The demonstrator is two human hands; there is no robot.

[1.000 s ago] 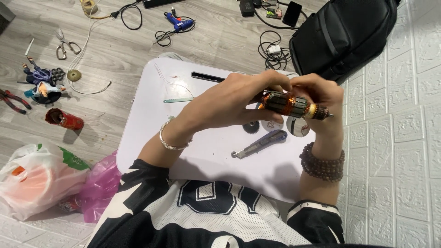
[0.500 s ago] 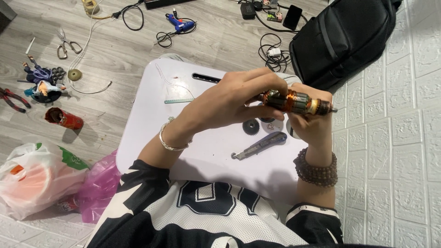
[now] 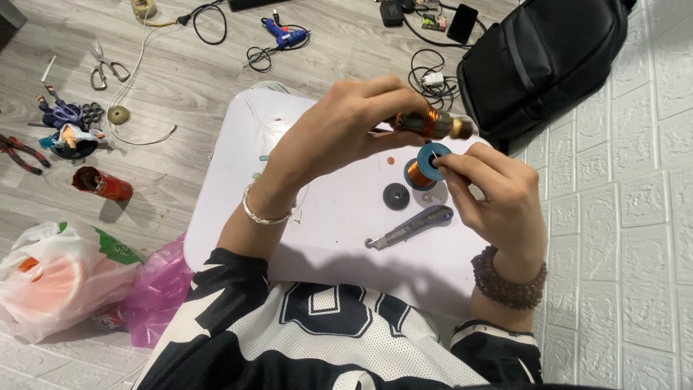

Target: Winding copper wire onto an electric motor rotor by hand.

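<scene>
Head view: left hand [image 3: 339, 137] grips motor armature [image 3: 432, 124]; right hand [image 3: 498, 191] pinches wire spool [image 3: 426, 165].

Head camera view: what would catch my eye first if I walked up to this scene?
The left hand holds a copper-wound motor rotor up over the small white table. Just below it, the right hand pinches a blue spool of copper wire. A black gear and a utility knife lie on the table, with a black backpack on the floor behind.
</scene>
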